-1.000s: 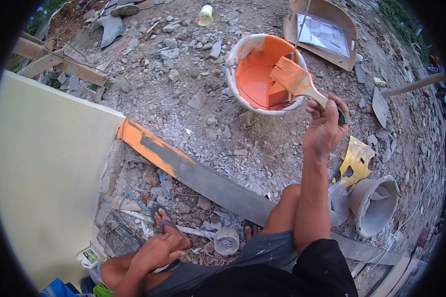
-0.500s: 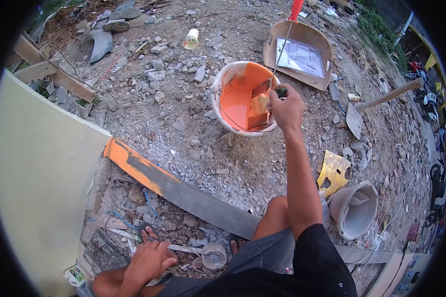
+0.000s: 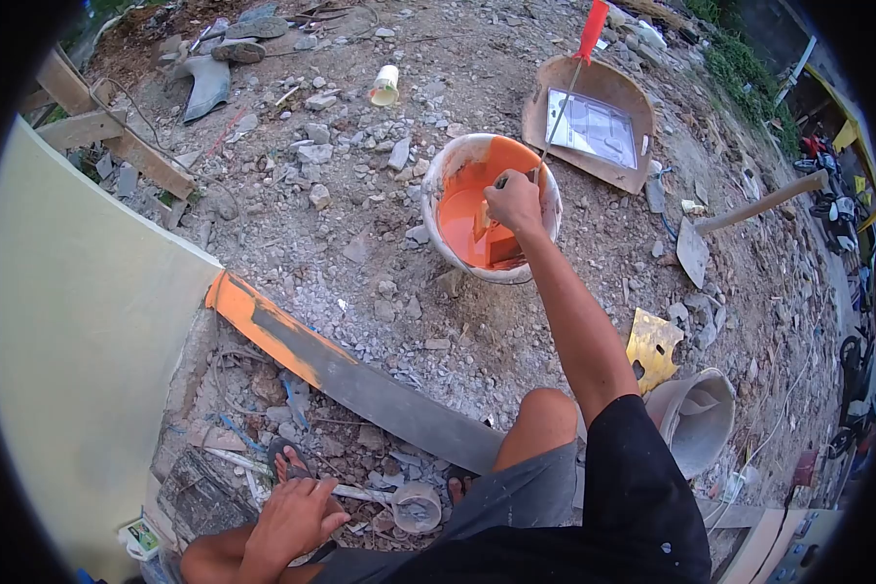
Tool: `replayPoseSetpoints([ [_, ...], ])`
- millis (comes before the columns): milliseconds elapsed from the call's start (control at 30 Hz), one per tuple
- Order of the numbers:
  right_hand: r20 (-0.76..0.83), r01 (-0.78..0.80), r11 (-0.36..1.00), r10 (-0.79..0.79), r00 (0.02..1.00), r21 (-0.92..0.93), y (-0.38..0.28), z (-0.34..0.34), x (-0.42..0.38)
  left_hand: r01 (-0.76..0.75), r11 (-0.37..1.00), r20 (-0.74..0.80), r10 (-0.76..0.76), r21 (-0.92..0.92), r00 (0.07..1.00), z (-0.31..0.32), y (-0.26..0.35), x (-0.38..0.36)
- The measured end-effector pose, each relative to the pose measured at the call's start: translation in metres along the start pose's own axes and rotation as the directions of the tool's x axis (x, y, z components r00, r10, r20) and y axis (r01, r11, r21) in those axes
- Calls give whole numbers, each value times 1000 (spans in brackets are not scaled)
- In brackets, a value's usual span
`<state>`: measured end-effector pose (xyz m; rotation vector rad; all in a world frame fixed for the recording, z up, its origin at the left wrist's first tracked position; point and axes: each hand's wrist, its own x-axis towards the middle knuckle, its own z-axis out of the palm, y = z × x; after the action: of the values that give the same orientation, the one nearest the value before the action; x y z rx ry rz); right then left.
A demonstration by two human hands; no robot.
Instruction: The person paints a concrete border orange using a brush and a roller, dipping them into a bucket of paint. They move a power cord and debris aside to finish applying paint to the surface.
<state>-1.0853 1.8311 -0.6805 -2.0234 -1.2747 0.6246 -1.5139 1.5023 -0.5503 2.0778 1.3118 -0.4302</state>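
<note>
- A person's right hand (image 3: 512, 202) curls its fingers around the handle of a paintbrush (image 3: 481, 221), above a bucket.
- The paintbrush, partly hidden by the hand, dips inside the bucket (image 3: 436, 234), whose inner wall is smeared orange.
- Orange paint (image 3: 459, 216) lies in the bucket, which stands on rubble-strewn ground (image 3: 399, 263).
- The left hand (image 3: 297, 516) rests loosely over the left leg, fingers slightly spread, gripping nothing.
- A long grey strip (image 3: 409, 409), coated orange in patches at its far end, runs from the corner of a pale wall (image 3: 88, 341) past the person's feet.
- A red-handled rod (image 3: 590, 37) slants down to the bucket's rim.
- Nearby right, a second bucket (image 3: 701, 414) tilts beside a holed yellow sheet (image 3: 657, 343).
</note>
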Motion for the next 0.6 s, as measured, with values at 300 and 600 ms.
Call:
replayPoseSetpoints([
  [300, -27, 71, 994, -74, 997, -81, -4, 15, 8, -30, 1000, -10, 30, -3, 1000, 12, -8, -2],
  [600, -23, -34, 996, 33, 999, -80, -62, 41, 37, -22, 1000, 95, 22, 0, 995, 0, 6, -4],
])
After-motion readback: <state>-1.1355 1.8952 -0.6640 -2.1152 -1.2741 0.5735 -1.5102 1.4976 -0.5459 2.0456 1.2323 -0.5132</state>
